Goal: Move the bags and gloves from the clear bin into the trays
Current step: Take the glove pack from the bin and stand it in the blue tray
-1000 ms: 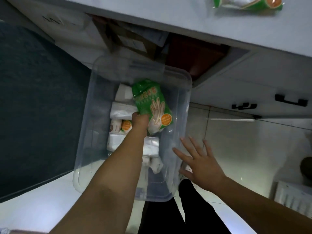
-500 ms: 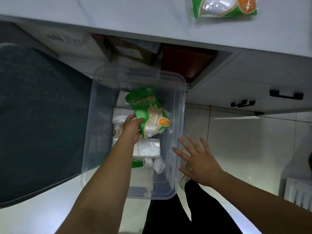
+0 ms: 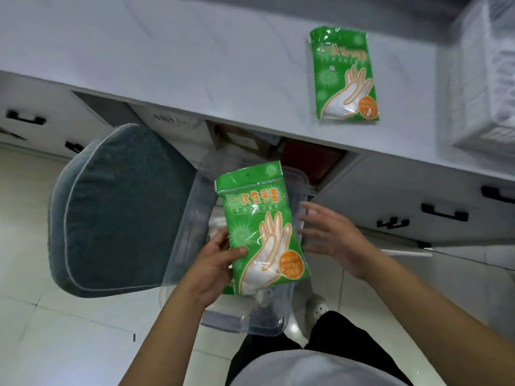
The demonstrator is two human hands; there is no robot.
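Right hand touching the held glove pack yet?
Apart. Head view shows the right hand open beside the glove pack, the bin visible between them; only the left hand grips it.

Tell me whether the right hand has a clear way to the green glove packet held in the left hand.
Probably yes. The right hand hovers open beside the green glove packet, nothing between them; the left hand grips only its opposite edge.

Single head-worn wide-angle view, looking steeply down from close above the clear bin [image 3: 289,321] toward the counter [image 3: 167,65] edge.
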